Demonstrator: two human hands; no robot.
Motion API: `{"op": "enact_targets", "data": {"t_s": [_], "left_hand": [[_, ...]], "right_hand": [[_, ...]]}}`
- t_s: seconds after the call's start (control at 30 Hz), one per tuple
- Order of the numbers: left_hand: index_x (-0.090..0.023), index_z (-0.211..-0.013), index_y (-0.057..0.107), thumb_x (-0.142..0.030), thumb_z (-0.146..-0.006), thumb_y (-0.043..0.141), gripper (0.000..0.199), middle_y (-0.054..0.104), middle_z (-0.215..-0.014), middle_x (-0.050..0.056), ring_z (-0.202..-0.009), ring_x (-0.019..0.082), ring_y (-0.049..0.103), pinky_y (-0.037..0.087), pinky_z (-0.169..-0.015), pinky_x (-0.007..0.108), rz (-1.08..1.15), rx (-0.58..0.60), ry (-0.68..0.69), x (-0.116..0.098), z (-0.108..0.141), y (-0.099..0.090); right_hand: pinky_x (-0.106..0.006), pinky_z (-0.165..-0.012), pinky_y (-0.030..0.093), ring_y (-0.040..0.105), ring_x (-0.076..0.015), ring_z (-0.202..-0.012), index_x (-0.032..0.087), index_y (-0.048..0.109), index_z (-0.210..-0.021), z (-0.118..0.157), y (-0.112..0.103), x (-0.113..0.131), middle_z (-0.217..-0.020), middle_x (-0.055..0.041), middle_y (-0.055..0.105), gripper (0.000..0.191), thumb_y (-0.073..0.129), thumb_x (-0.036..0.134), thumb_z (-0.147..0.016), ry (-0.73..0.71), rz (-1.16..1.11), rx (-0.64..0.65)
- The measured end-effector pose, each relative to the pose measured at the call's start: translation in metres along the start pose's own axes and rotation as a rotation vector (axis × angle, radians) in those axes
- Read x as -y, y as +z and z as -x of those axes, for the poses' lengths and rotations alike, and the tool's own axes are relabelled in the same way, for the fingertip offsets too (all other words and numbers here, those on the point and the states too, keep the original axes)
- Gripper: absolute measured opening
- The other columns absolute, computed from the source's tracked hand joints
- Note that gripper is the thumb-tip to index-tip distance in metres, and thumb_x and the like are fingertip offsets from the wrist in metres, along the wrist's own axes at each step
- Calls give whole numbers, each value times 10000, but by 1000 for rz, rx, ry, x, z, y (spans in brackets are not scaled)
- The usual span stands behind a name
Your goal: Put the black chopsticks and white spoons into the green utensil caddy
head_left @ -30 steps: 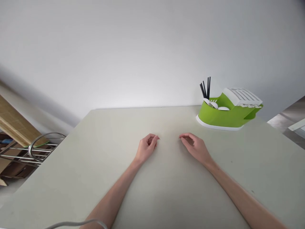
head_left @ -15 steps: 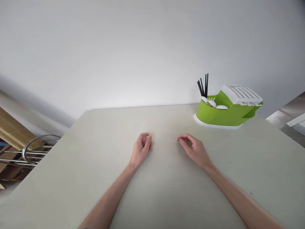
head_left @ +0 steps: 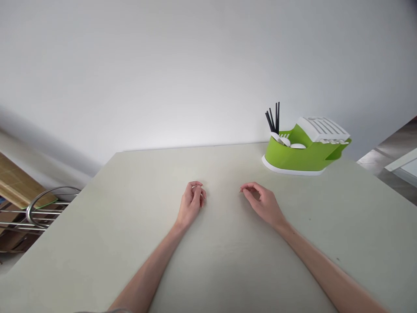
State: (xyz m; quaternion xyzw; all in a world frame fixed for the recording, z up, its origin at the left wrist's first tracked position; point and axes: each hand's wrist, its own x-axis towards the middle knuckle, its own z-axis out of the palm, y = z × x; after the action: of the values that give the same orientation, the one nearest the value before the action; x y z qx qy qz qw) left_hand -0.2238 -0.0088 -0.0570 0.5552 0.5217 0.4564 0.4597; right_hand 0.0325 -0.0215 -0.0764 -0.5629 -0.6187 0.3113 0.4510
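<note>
My left hand (head_left: 191, 200) rests on the pale table (head_left: 130, 243) with its fingers loosely curled and the thumb lying against them; I see nothing in it. Opposite, a short gap away, my right hand (head_left: 262, 201) lies with its fingers bent and the thumb drawn to the forefinger's tip, holding nothing visible. Beyond the right hand, at the back right, stands a green and white utensil holder (head_left: 293, 158). Black chopsticks (head_left: 276, 117) stick up from its left end, beside white spoons (head_left: 285, 141). Neither hand touches the holder.
A plain wall (head_left: 195, 78) rises behind the table's back edge. Left of the table and lower down is a metal wire rack (head_left: 35, 217) with a bamboo board (head_left: 19, 182) on it. A white-framed object (head_left: 402, 161) stands past the right edge.
My left thumb has shifted back a little over the curled fingers. The right hand keeps its pose. The view has turned slightly, so the holder appears a bit further left.
</note>
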Motion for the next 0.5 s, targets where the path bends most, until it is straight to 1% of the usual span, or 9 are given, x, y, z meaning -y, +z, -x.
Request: {"op": "enact_targets", "data": {"t_s": [0.13, 0.23, 0.4, 0.5], "left_hand": [[-235, -1026, 475, -417, -1022, 426, 188, 579, -720, -54, -541, 104, 480, 371, -556, 253, 35, 4, -17, -4, 1, 1], [-237, -965, 456, -384, -1011, 404, 162, 578, -704, -51, -550, 112, 480, 373, -563, 258, 60, 1, -30, -9, 2, 1], [-235, -908, 445, -331, -980, 383, 135, 587, -699, -36, -562, 122, 483, 375, -568, 269, 105, -6, -54, -10, 3, 2], [-237, -882, 437, -312, -967, 371, 132, 584, -693, -32, -570, 128, 475, 377, -571, 275, 124, -7, -54, -9, 2, 2]], "right_hand": [[-325, -756, 514, 696, -239, -995, 251, 727, -987, 0, 0, 1, -1045, -56, 774, 254, 575, 454, -967, 6, -9, -2], [-330, -770, 517, 696, -239, -997, 251, 727, -984, -1, 0, 2, -1044, -56, 773, 247, 579, 448, -964, 9, -11, -3], [-313, -704, 507, 694, -240, -994, 256, 729, -991, 0, 0, 1, -1050, -56, 774, 245, 583, 450, -959, 18, -10, -4], [-306, -695, 509, 693, -237, -995, 256, 728, -990, 0, 0, 1, -1050, -55, 773, 242, 586, 449, -957, 20, -13, -6]]}}
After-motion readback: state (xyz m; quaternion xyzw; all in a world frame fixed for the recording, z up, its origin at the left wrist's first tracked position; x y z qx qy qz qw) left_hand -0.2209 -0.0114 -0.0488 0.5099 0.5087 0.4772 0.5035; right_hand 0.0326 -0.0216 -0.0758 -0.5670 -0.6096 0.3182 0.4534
